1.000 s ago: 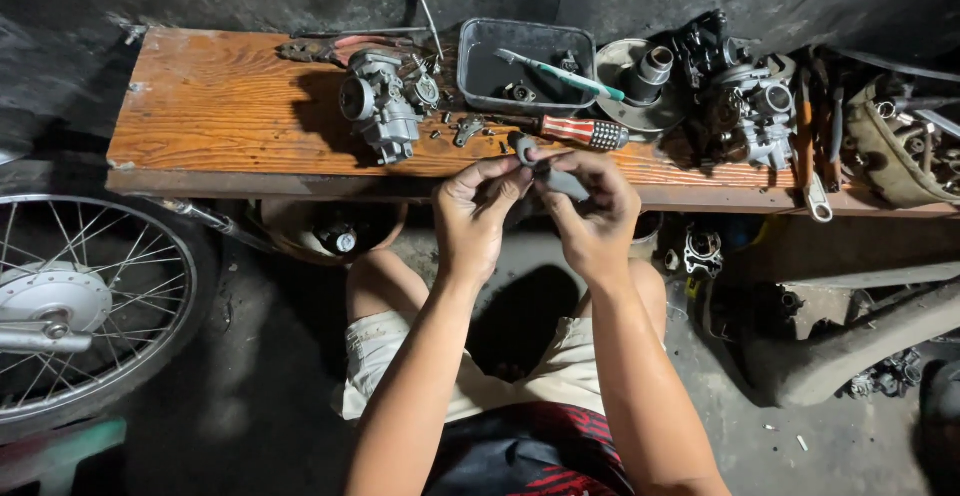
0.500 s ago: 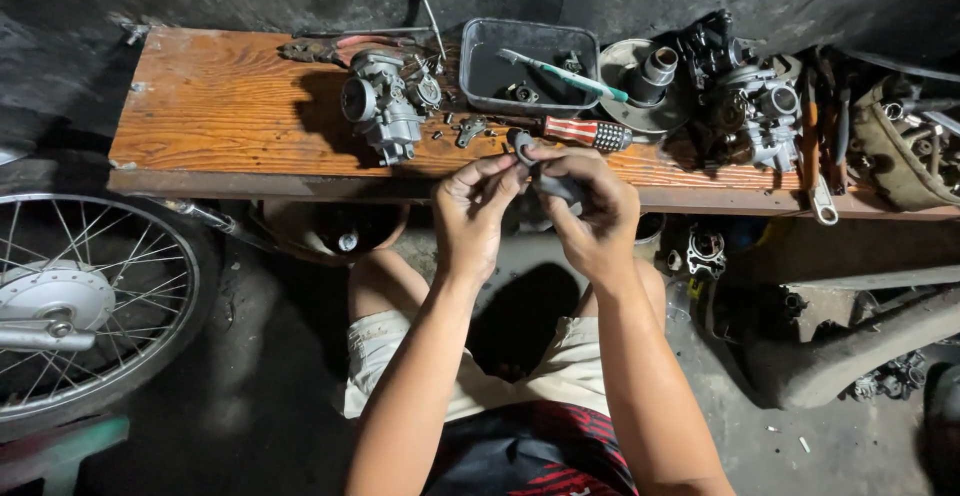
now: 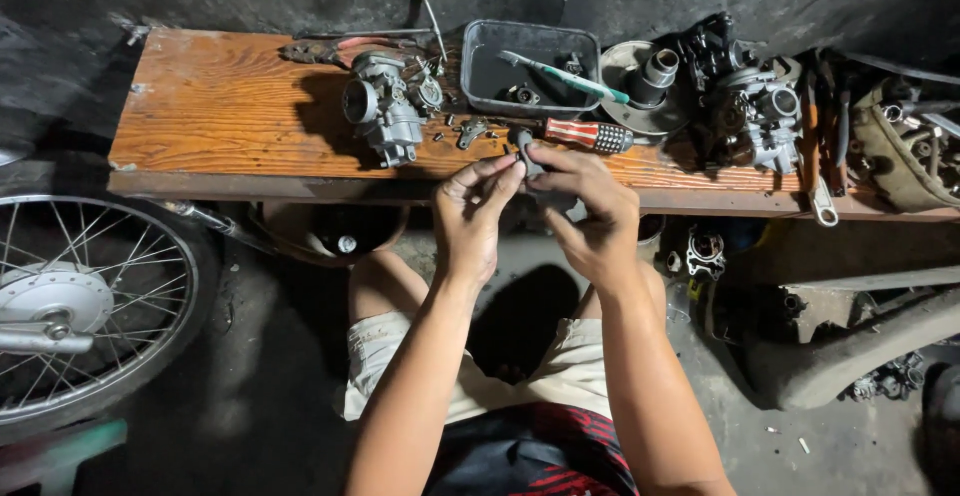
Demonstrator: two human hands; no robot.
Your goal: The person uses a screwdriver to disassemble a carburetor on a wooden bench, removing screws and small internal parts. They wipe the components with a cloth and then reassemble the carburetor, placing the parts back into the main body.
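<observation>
From the head camera, looking down, both hands meet just in front of the near edge of a worn wooden bench (image 3: 230, 116). The left hand (image 3: 472, 218) has its fingers drawn narrow, the thumb and fingertips pinching the upper end of a small dark metal part (image 3: 530, 161). The right hand (image 3: 590, 214) curls around the same part from the other side, its fingers folded over the lower end, so much of the part is hidden and its exact shape cannot be told. The part sits between the two hands, raised clear of the bench, just below a screwdriver (image 3: 588, 136) with a red and white striped handle that lies on the boards. To the left of the hands, a grey carburetor (image 3: 385, 106) stands on the bench with small screws and bits scattered beside it. Behind the screwdriver is a dark rectangular tray (image 3: 480, 81) with a green-handled tool (image 3: 565, 78) resting across it. Further right, a second carburetor (image 3: 765, 116) lies among other engine pieces. A spoked wheel (image 3: 85, 296) stands on the floor at the left, well apart from the hands. The person's knees and pale shorts show below the forearms.
</observation>
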